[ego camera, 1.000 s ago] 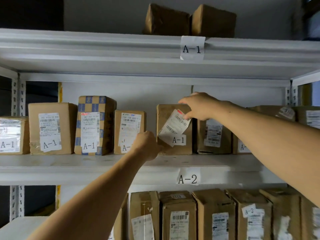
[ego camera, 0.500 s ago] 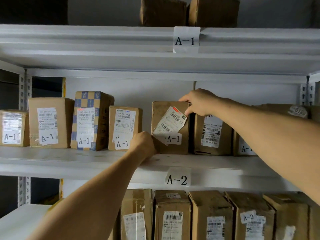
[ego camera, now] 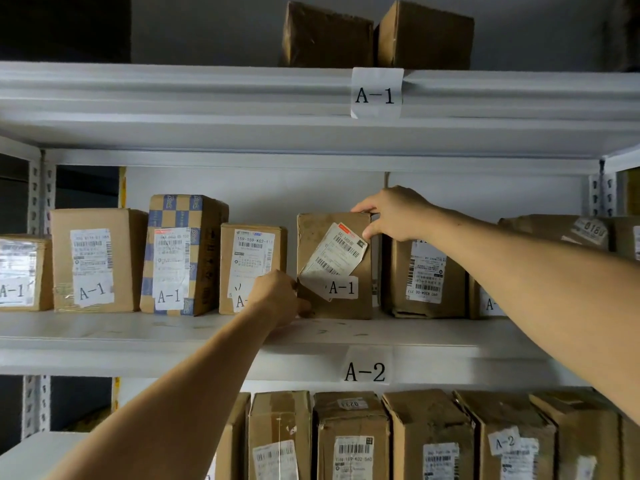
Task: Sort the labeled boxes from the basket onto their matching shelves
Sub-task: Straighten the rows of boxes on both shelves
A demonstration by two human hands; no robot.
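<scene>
Box: A-1 box (ego camera: 334, 268) stands on the middle shelf (ego camera: 104, 332), among other A-1 boxes.
Right hand (ego camera: 394, 213): pinches top right corner, steadying.
Left hand (ego camera: 277, 296): holds bottom left corner, squaring it.

Brown A-1 box (ego camera: 334, 268) stands upright on the shelf (ego camera: 104, 336), label peeling.

I'm looking into a parcel storeroom or small warehouse. White metal racking (ego camera: 311, 355) fills my view, its edges tagged with paper signs: A-1 (ego camera: 375, 93) at twelve o'clock, A-2 (ego camera: 365, 370) at six. Rows of brown cardboard boxes (ego camera: 97, 259) carry barcode shipping labels (ego camera: 254, 258) and matching stickers.
</scene>
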